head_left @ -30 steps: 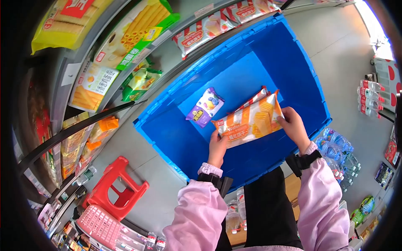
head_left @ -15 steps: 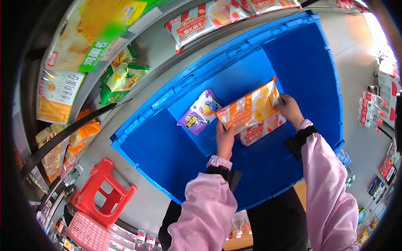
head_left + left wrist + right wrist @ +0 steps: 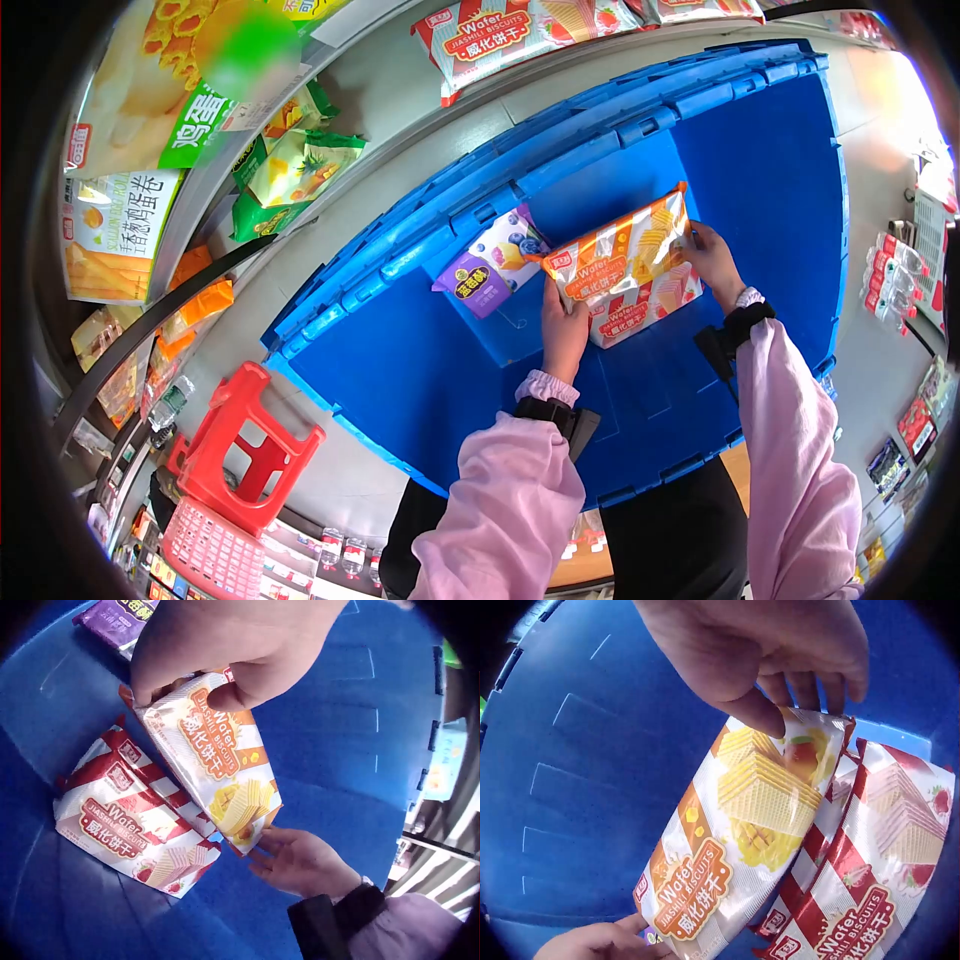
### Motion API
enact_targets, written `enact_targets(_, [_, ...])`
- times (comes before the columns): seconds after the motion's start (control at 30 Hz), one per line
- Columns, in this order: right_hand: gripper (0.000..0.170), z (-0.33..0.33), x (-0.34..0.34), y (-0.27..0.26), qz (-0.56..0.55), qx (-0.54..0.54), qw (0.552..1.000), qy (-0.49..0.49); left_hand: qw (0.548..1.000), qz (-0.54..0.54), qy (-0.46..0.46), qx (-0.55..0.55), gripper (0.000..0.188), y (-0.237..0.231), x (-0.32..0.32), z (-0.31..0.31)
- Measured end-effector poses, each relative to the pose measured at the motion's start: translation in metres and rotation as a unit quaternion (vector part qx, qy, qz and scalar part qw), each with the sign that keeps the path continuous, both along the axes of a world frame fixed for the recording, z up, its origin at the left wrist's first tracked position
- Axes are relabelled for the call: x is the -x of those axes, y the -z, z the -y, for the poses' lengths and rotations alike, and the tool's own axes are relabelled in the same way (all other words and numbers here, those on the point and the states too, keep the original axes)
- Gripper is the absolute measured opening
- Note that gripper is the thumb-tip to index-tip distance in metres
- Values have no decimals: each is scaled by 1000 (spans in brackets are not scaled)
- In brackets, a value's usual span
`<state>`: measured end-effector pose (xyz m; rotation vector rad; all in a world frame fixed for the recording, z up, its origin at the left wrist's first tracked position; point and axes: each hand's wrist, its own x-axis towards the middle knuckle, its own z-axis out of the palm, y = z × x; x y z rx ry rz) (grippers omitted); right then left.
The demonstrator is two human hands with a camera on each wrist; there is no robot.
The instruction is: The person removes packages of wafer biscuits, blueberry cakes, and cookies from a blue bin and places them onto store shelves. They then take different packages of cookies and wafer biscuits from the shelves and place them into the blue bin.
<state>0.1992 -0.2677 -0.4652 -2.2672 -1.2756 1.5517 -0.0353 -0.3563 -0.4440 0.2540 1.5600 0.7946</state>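
An orange-and-white wafer biscuit packet (image 3: 610, 265) is held between both hands inside the blue crate (image 3: 450, 400). My left hand (image 3: 566, 335) pinches its left end, thumb on the front. At the other end my right hand (image 3: 715, 265) grips the corner, its thumb (image 3: 761, 712) over the front face and its fingers behind. Red-and-white strawberry wafer packets (image 3: 124, 825) lie right beside and partly under the orange one. To the left, a purple-and-white blueberry snack packet (image 3: 490, 262) lies on the crate floor.
Shelves with biscuit packets (image 3: 125, 230) and more strawberry wafers (image 3: 520, 35) border the crate at the left and far side. A red stool (image 3: 250, 440) and a pink basket (image 3: 212, 550) stand at lower left. Bottled water packs (image 3: 893, 280) are on the right.
The orange packet has moved toward the crate's far side, still in both hands, exposing the strawberry wafers on its near side. The view has shifted, and the crate appears larger and more tilted.
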Motion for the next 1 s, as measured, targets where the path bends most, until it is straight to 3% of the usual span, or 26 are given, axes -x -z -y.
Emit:
enact_targets(0.13, [52, 0, 9, -15, 9, -26, 1000, -5, 995, -72, 61, -6, 52, -12, 7, -8])
enact_targets(0.2, [48, -4, 15, -38, 43, -19, 999, -20, 999, -29, 37, -7, 56, -21, 10, -8])
enact_targets(0.3, [37, -1, 21, -73, 80, -98, 991, -39, 1000, -8, 17, -11, 54, -42, 16, -3])
enact_targets(0.4, [28, -4, 30, -125, 73, -34, 996, -47, 999, 27, 18, -13, 53, -78, 28, 2])
enact_targets(0.43, [24, 1, 32, -139, 74, -59, 994, -50, 999, 40, 24, -5, 54, -91, 33, 6])
enact_targets(0.77, [25, 33, 63, -293, 84, -138, 985, -62, 995, 35, 65, 65, 57, -232, 76, 28])
enact_targets(1.0, [23, 63, 81, -341, 77, -154, 985, -20, 997, 36, 59, 26, 57, -281, 85, 48])
